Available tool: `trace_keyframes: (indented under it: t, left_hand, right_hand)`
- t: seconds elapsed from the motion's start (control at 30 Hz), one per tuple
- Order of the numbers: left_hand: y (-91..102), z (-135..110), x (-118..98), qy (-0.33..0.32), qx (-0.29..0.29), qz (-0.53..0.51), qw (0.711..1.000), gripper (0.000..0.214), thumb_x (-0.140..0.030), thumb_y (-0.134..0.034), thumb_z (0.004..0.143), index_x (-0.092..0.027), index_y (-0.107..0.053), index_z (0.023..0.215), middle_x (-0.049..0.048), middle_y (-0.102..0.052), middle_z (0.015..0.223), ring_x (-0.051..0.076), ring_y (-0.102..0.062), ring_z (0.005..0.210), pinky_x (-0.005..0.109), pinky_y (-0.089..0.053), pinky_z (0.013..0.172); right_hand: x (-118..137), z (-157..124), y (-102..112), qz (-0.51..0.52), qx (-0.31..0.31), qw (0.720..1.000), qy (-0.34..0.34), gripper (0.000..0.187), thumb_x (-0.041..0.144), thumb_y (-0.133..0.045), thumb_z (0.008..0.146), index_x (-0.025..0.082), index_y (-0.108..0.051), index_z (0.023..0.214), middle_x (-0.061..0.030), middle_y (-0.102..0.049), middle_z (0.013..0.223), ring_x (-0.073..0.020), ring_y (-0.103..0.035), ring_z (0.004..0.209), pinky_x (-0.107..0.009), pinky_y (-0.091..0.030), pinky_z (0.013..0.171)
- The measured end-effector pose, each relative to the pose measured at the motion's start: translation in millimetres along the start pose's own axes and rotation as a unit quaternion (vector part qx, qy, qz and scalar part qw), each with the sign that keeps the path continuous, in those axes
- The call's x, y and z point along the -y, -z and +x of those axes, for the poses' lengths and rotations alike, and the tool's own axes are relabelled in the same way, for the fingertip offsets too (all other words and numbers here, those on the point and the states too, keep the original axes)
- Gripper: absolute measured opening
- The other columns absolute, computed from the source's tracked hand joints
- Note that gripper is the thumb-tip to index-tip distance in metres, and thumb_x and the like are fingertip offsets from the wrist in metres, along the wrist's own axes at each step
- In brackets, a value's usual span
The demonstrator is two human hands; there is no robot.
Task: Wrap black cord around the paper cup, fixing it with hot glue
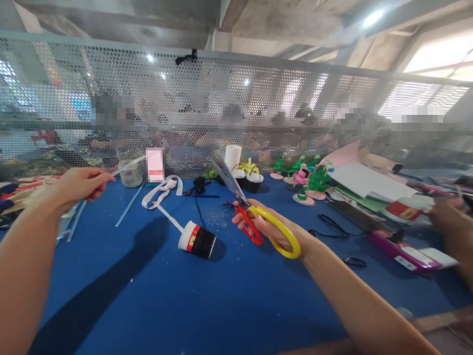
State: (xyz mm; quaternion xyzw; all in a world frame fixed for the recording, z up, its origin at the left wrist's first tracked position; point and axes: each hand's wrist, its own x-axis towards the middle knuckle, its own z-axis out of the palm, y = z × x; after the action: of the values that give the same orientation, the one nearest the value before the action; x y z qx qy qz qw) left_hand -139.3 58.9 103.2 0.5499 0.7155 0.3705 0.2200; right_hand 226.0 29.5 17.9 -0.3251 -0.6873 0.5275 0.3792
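Note:
My left hand [83, 186], fingers closed, pinches a thin translucent stick [129, 166] that slants up to the right. In my right hand [264, 222] are scissors [244, 204] with one red and one yellow handle; their blades point up and left, held above the blue table [236, 305]. Between my hands a paper cup [197, 240] lies on its side, part white, part black with a red band. White ribbon [170, 218] trails from its rim to a loose looped heap. A similar stick [129, 204] lies below my left hand's stick.
Behind stand a clear plastic tub [131, 175], a pink-and-white box [155, 165], stacked white cups [232, 157] and small black buckets [253, 181]. Green craft plants [318, 180], papers [369, 180] and a purple case [404, 251] lie right, near another person's hand [449, 222]. A perforated metal screen [207, 108] closes the back.

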Motion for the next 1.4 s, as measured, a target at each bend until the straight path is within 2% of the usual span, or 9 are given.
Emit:
trace_keyframes:
  t: [0.17,0.27,0.33,0.6,0.8,0.93,1.07,1.23,1.4]
  left_hand:
    - [-45.6,-22.3,-37.1,-0.041,0.153,-0.212,0.964,0.012,-0.014,-0.046,0.071,-0.015,-0.056,0.078,-0.0031,-0.048,0.048,0.005,-0.042,0.039,0.017,-0.033,0.040]
    - [-69.1,-21.4,-39.2,-0.037,0.242,-0.261,0.934,0.012,-0.018,-0.049,0.072,-0.013,-0.057,0.079,-0.0022,-0.048,0.049,0.004,-0.042,0.038,0.015,-0.030,0.035]
    - [-76.5,-18.7,-35.4,-0.031,0.262,-0.266,0.927,0.013,-0.020,-0.051,0.071,-0.013,-0.057,0.081,-0.0018,-0.049,0.051,0.005,-0.043,0.039,0.015,-0.029,0.034]
    - [-79.5,-15.8,-27.7,-0.036,0.263,-0.259,0.929,0.008,-0.019,-0.053,0.070,-0.014,-0.056,0.075,-0.0008,-0.054,0.057,0.004,-0.043,0.038,0.016,-0.029,0.034]
    - [-80.7,-14.2,-22.9,-0.028,0.314,-0.192,0.929,0.015,-0.024,-0.054,0.068,-0.014,-0.055,0.079,-0.0024,-0.054,0.054,0.007,-0.047,0.041,0.017,-0.033,0.038]
    - [-80.9,-11.7,-19.5,-0.044,0.323,-0.117,0.938,0.019,-0.033,-0.054,0.067,-0.016,-0.053,0.075,-0.0022,-0.059,0.061,0.009,-0.053,0.046,0.019,-0.037,0.043]
    - [-88.3,-9.2,-18.4,-0.063,0.288,-0.098,0.951,0.025,-0.039,-0.053,0.066,-0.016,-0.051,0.075,-0.0017,-0.060,0.062,0.009,-0.053,0.046,0.020,-0.037,0.044]
    - [-100.2,-5.9,-14.0,-0.088,0.227,-0.132,0.961,0.017,-0.028,-0.053,0.069,-0.013,-0.054,0.074,-0.0035,-0.053,0.046,0.005,-0.040,0.032,0.018,-0.029,0.036]
    - [-104.7,-2.6,-7.3,-0.074,0.212,-0.159,0.961,0.016,-0.025,-0.053,0.069,-0.013,-0.054,0.078,-0.0031,-0.054,0.046,0.005,-0.040,0.033,0.017,-0.028,0.036]
  right_hand:
    - [9.7,31.4,-9.4,-0.168,0.015,0.985,-0.020,0.049,0.041,-0.047,0.072,0.014,-0.033,0.110,-0.0041,-0.049,0.081,-0.0065,-0.041,0.053,-0.019,-0.034,0.042]
    - [15.1,41.1,-16.6,-0.208,0.035,0.977,-0.038,0.046,0.034,-0.047,0.073,0.012,-0.033,0.110,-0.0017,-0.047,0.076,-0.0046,-0.037,0.050,-0.016,-0.031,0.039]
    - [16.2,42.5,-19.4,-0.214,0.045,0.974,-0.058,0.045,0.034,-0.046,0.074,0.012,-0.032,0.110,0.0007,-0.045,0.072,-0.0035,-0.034,0.046,-0.016,-0.029,0.037]
    - [15.7,46.0,-23.0,-0.236,0.046,0.967,-0.088,0.038,0.032,-0.043,0.077,0.012,-0.036,0.109,0.0031,-0.043,0.064,-0.0029,-0.032,0.042,-0.015,-0.028,0.037]
    - [6.8,67.0,-28.9,-0.247,0.022,0.964,-0.093,0.038,0.049,-0.038,0.076,0.018,-0.043,0.097,0.0037,-0.045,0.060,-0.0024,-0.034,0.036,-0.015,-0.028,0.032]
    - [1.5,76.2,-34.7,-0.217,0.039,0.972,-0.081,0.042,0.058,-0.032,0.074,0.017,-0.043,0.081,0.0040,-0.044,0.057,-0.0024,-0.035,0.034,-0.014,-0.029,0.030]
    - [1.4,81.4,-41.7,-0.220,0.061,0.971,-0.076,0.044,0.060,-0.032,0.072,0.017,-0.042,0.074,0.0047,-0.043,0.053,-0.0028,-0.036,0.035,-0.014,-0.029,0.030]
    - [1.5,87.1,-47.0,-0.223,0.079,0.967,-0.097,0.044,0.061,-0.034,0.070,0.018,-0.041,0.080,0.0048,-0.043,0.056,-0.0026,-0.034,0.035,-0.015,-0.029,0.031]
    - [3.0,90.1,-47.8,-0.253,0.099,0.957,-0.100,0.042,0.058,-0.045,0.067,0.019,-0.041,0.082,0.0052,-0.041,0.058,-0.0032,-0.033,0.040,-0.015,-0.029,0.033]
